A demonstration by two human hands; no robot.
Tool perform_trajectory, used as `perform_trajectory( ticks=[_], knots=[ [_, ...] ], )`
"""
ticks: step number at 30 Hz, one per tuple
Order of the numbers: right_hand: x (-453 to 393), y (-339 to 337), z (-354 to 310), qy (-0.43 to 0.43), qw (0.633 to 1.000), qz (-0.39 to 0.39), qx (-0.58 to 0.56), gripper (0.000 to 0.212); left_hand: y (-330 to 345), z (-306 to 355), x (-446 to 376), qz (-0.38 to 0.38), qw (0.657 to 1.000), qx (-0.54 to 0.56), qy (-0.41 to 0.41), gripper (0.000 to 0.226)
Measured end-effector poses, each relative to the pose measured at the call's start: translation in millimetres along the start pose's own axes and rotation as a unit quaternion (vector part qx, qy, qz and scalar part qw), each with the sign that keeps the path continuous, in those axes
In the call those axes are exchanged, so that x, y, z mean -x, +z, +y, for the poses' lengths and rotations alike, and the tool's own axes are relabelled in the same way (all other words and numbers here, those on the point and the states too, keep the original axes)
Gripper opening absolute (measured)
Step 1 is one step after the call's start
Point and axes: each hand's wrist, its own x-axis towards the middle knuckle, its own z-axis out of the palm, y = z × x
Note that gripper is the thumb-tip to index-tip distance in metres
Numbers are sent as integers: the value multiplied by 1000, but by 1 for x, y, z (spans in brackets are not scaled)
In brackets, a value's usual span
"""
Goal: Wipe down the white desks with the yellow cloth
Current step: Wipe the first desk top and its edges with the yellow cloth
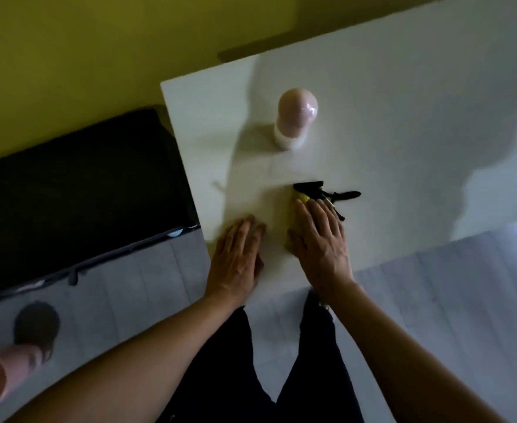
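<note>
I see olive-yellow walls and a pale grey tiled floor around a large glossy white desk top (403, 111), with a black flat-topped cabinet (77, 196) just beside its left edge. On the desk a pale pink dome-topped container with a white base (295, 122) stands upright, well ahead of my hands. My right hand (319, 242) lies palm down, fingers spread flat, pressing the crumpled yellow cloth (301, 199) onto the desk near its front edge; only a bit of cloth shows past the fingertips. Just beyond it, touching or nearly so, lies a small black clip-like object (327, 192), its long axis running left to right. My left hand (237, 261) rests flat and empty just beside the right. The unwiped stretch lies forward and right, so I judge the right hand leads.
</note>
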Motion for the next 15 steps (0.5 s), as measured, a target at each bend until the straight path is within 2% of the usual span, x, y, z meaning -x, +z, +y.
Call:
perform_trajectory(
  ticks=[4, 8, 15],
  knots=[
    [-18, 1, 19, -122, 992, -36, -14, 62, 5, 22, 14, 36, 994, -14, -103, 62],
    [-36, 2, 27, -227, 972, -48, -29, 55, 17, 59, 28, 74, 973, -7, -218, 73],
    [-75, 12, -10, -348, 927, -142, -10, 61, 40, 92, 41, 131, 938, 4, -321, 64]
  ],
)
